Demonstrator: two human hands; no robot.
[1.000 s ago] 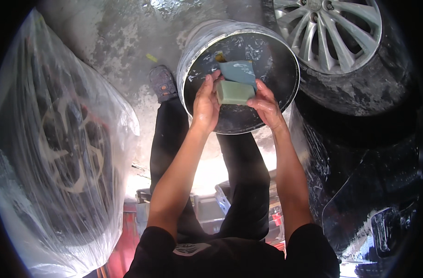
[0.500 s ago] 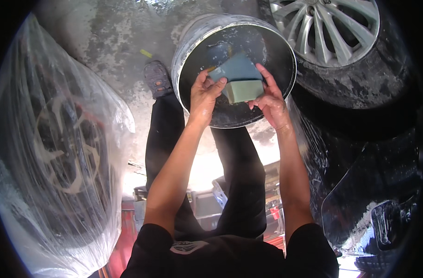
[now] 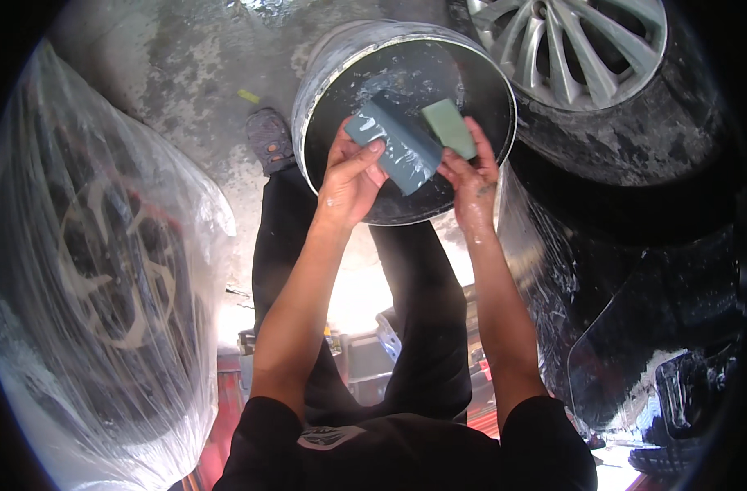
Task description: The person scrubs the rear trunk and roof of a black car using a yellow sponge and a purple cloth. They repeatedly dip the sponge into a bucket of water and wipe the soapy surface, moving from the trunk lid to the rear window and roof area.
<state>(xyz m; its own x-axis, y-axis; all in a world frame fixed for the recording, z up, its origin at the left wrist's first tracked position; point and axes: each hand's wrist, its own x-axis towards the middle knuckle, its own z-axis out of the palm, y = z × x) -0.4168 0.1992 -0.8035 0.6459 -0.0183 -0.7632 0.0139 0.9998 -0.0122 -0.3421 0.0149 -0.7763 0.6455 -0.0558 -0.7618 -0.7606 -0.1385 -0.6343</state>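
Note:
Over a bucket of dark water, my left hand grips a wet blue-grey sheet of sandpaper by its left end, thumb on top. The sheet is creased and bent, with bright wet streaks on its face. My right hand is closed around the lower end of a pale green sanding block. Its thumb and forefinger also touch the right edge of the sandpaper. Block and sandpaper are apart except near those fingers. The right palm's hold is partly hidden.
A car wheel with silver spokes stands right of the bucket, above dark bodywork. Clear plastic sheeting covers another wheel at the left. My shoe is on the stained concrete floor, beside the bucket.
The block has come off the sandpaper's lower part and swung up and right in my right hand. The sandpaper has turned and moved lower left, its wet face now showing.

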